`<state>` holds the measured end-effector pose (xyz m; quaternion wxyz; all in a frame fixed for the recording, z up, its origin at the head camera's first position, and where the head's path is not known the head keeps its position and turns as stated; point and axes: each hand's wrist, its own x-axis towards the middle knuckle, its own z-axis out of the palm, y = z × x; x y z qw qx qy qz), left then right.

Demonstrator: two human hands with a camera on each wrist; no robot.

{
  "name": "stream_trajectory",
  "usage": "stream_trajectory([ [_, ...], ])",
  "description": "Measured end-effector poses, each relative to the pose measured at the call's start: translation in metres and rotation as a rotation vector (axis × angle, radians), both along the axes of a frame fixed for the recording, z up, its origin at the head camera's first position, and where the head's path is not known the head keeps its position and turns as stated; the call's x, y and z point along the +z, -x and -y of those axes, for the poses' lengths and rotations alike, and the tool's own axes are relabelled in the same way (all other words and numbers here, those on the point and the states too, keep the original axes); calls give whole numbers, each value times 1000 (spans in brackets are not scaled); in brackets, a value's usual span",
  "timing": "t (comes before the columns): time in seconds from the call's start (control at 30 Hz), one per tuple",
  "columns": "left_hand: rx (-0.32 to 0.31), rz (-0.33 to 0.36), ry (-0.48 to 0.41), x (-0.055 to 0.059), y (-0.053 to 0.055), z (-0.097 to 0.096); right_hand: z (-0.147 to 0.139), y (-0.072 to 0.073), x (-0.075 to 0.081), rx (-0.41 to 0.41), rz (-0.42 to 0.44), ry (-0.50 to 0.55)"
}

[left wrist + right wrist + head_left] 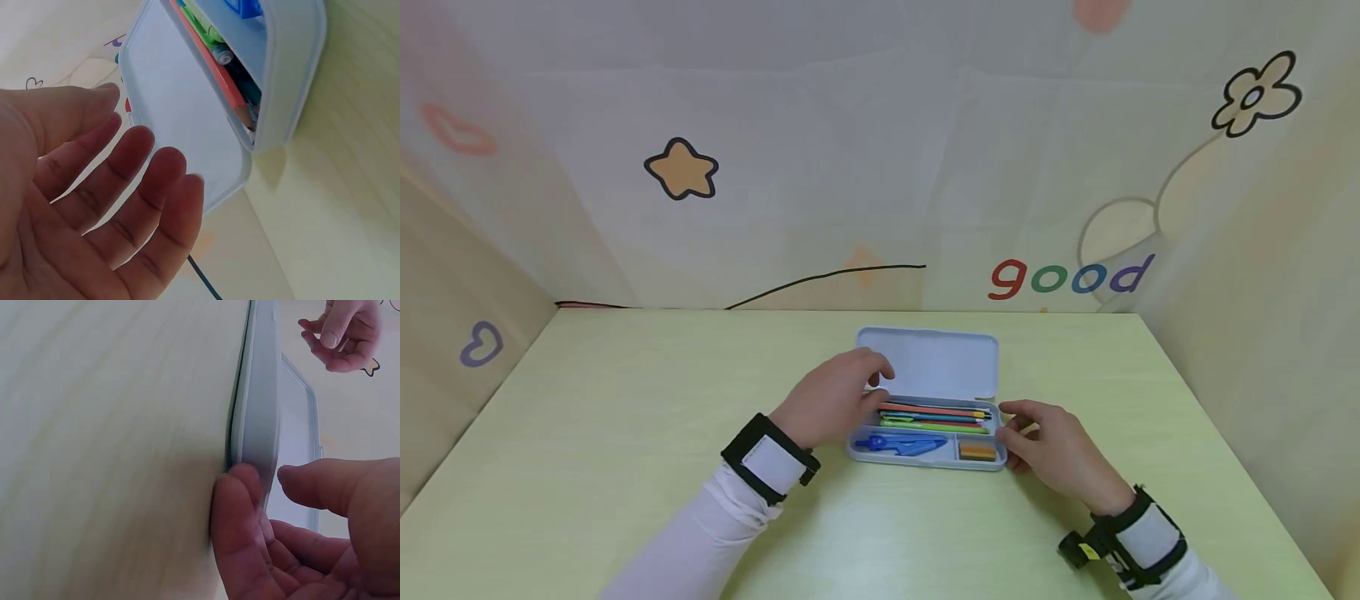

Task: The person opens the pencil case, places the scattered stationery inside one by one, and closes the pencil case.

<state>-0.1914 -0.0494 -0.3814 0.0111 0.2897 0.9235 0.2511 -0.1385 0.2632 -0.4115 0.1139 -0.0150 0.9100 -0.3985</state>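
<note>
A pale blue pencil case lies on the table with its lid raised at the back. Several pencils and pens fill its rear compartment. In front sit a long blue plastic item and an orange-yellow block in separate compartments. My left hand hovers over the left end, and the left wrist view shows its fingers loosely bent around nothing. At the right end, my right hand holds the case's edge, fingertips low against the wall and thumb by the rim.
The light wood-patterned table extends around the case. A printed cloth wall rises behind the table's back edge, with further cloth sides at left and right. Each wrist wears a black strap.
</note>
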Motion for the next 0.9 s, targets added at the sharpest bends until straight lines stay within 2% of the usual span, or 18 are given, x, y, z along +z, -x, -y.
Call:
stream_trajectory([
  [0.3, 102, 82, -154, -3, -2, 17, -8, 3, 12, -4, -48, -24],
  [0.53, 156, 74, -283, -8, 0, 25, -9, 13, 16, 10, -150, -65],
  [0.67, 194, 74, -368, -13, 4, 28, -9, 22, 16, -4, -170, -75],
  [0.77, 243, 109, -429, -14, 8, 30, -9, 30, 17, -21, -173, -63],
  [0.9, 310, 188, -485, -16, 12, 31, -7, 40, 16, -40, -166, 6],
])
